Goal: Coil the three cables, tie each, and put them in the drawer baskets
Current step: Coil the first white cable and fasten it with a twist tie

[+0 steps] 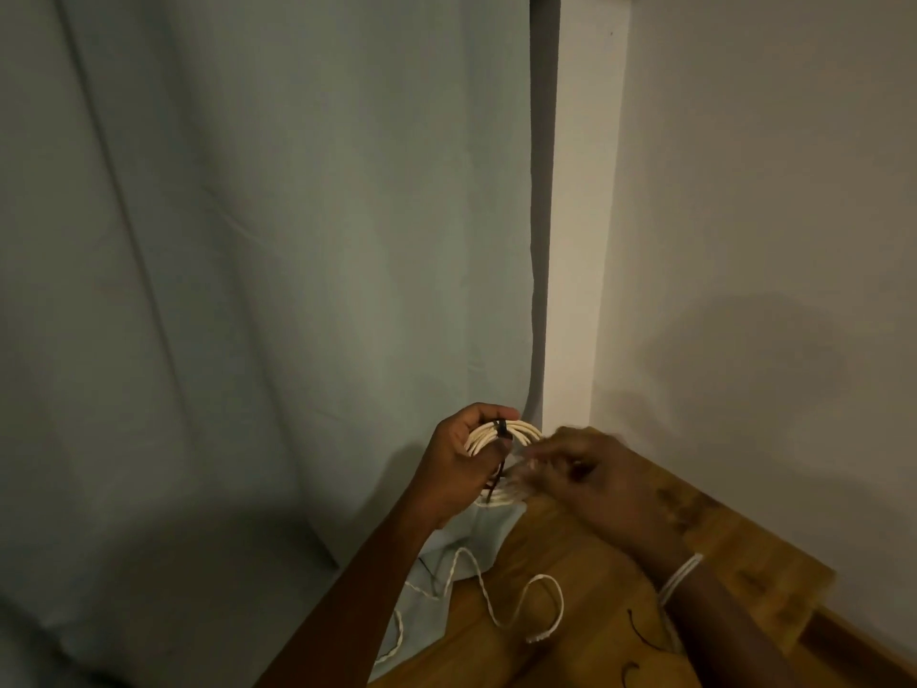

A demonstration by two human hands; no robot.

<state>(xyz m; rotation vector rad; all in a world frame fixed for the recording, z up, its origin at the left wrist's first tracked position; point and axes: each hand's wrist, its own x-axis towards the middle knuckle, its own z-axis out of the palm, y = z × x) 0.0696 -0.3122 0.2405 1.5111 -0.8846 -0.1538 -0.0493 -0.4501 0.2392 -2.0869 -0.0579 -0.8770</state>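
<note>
While the white cable coil (501,441) with a black tie (500,429) sits above the wooden table (585,563), the left hand (459,464) has fingers clamped on it; the blurred right hand (603,484) is just beside it, grip unclear; a loose white cable (516,608) lies below

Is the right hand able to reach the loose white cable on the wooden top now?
Probably yes. The right hand is blurred, beside the coiled cable that the left hand holds. The loose white cable lies uncovered on the wooden top just below it, with nothing between.
</note>
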